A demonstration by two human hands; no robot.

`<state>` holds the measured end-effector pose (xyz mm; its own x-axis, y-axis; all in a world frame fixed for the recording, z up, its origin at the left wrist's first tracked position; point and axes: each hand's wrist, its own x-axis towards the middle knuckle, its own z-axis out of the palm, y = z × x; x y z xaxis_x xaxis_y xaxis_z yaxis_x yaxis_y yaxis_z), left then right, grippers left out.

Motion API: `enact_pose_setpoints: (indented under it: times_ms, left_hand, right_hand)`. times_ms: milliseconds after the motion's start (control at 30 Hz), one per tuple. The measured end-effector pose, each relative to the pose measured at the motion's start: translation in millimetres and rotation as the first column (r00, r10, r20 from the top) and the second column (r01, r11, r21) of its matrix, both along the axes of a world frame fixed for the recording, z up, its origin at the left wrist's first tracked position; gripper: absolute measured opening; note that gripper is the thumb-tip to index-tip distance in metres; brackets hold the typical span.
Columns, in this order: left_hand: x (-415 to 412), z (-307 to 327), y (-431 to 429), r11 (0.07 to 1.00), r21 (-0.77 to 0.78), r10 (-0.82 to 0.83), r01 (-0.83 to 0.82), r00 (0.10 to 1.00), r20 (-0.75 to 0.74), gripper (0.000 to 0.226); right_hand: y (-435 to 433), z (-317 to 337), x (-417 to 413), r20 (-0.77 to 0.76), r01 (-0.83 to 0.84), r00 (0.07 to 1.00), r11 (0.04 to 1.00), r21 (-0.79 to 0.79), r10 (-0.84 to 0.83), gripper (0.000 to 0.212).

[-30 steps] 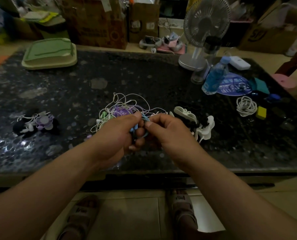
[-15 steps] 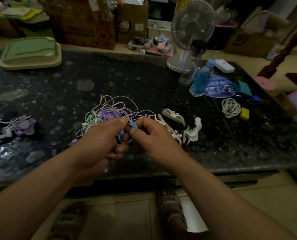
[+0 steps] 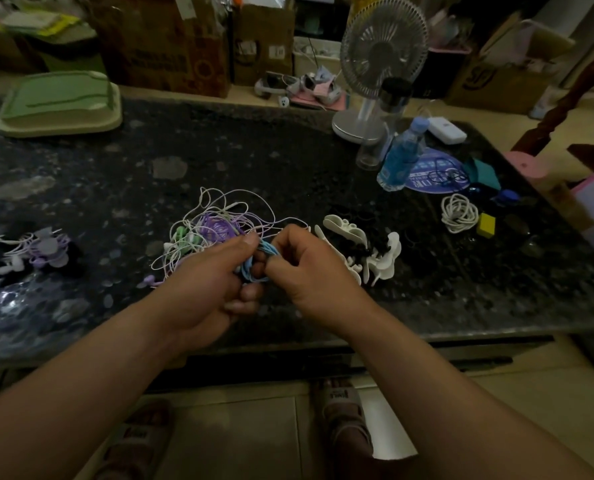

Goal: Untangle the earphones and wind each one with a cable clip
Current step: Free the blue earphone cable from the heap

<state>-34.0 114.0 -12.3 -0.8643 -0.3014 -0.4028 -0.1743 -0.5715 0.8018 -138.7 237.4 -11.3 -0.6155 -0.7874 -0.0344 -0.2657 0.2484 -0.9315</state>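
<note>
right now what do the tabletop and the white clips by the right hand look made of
Tabletop: looks like polished dark granite, speckled with glossy reflections. White clips: probably matte plastic or silicone, moulded rounded shapes; which is unclear.

Dim, soft, wide-angle edge distortion

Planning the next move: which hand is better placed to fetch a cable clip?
Probably right. The white cable clips lie just beside the right hand; the left hand grips the blue cable, farther away.
</note>
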Motion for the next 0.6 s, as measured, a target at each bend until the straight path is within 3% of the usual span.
enact_pose_setpoints:
  times_ms: [133, 267, 367, 467, 600]
  left_hand:
    - [2.4, -0.9, -3.4, 0.997, 0.006, -0.071, 0.071, 0.997, 0.010, 0.027]
    - [-1.4, 0.1, 3.1, 0.998, -0.030, -0.056, 0.056, 0.998, -0.015, 0.028]
    - [-5.0, -0.2, 10.7, 0.986, -0.167, -0.009, 0.008, 1.000, -0.005, 0.030]
    - [-7.5, -3.2, 17.7, 0.911, -0.411, 0.043, -0.004, 0.996, 0.084, 0.032]
    - [-11.0, -5.4, 15.4, 0.905, -0.425, 0.087, -0.028, 0.989, 0.120, 0.031]
  right_hand:
    - [6.4, -1.7, -1.9, 0.105, -0.039, 0.994, 0.999, 0.011, 0.037, 0.011]
    - [7.3, -1.7, -1.3, 0.133, 0.040, 0.990, 0.998, 0.037, -0.045, 0.022]
    - [6.9, -4.9, -0.7, 0.177, 0.106, 0.977, 0.993, 0.054, -0.114, 0.015]
    - [6.0, -9.7, 1.7, 0.078, 0.076, 0.993, 0.991, 0.114, -0.086, 0.011]
    - [5.6, -11.0, -0.1, 0.016, 0.008, 1.000, 0.983, 0.182, -0.011, 0.010]
